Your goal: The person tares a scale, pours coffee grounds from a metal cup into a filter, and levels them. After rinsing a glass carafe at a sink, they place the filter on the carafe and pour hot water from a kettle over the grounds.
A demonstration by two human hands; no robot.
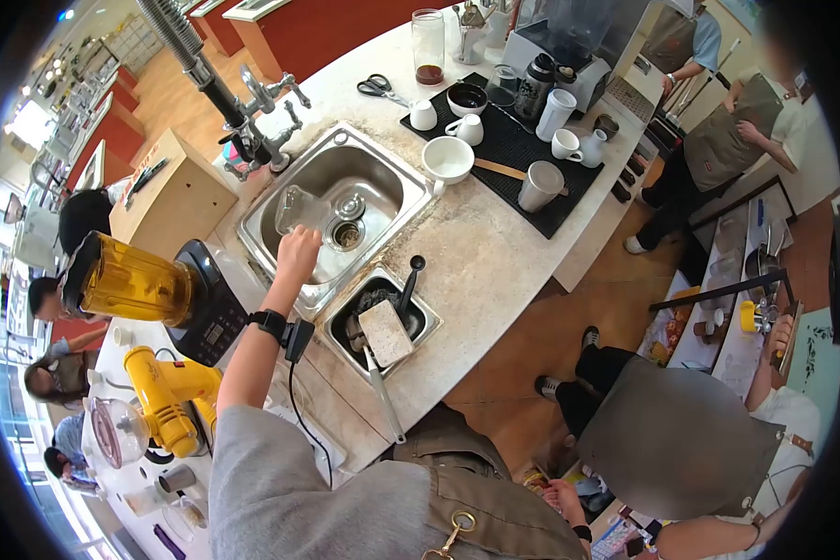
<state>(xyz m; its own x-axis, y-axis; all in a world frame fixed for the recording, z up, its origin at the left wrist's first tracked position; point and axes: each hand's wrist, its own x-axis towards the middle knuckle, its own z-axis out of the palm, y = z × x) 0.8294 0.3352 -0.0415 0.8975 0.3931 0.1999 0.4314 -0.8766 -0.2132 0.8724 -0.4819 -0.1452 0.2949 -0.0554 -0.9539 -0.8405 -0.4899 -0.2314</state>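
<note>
My left hand [299, 254], with a black watch on its wrist, reaches over the near edge of the steel sink [408, 159]. Its fingers are closed at the near end of a clear jug [299, 207] that lies tilted in the basin; the exact grip is hidden. A metal strainer [349, 204] sits by the drain. Nearer to me, a small inset steel bin [431, 327] holds a pale sponge-like block [385, 333], a black scoop [409, 285] and a light-handled brush or spatula [383, 397]. My right hand is out of view.
A blender with a yellow jar [140, 280] and a yellow appliance [168, 397] stand left. A spring faucet [261, 140] rises behind the sink. A white cup [448, 161] borders it; a black mat [569, 201] carries several cups. Co-workers in aprons [681, 434] stand right.
</note>
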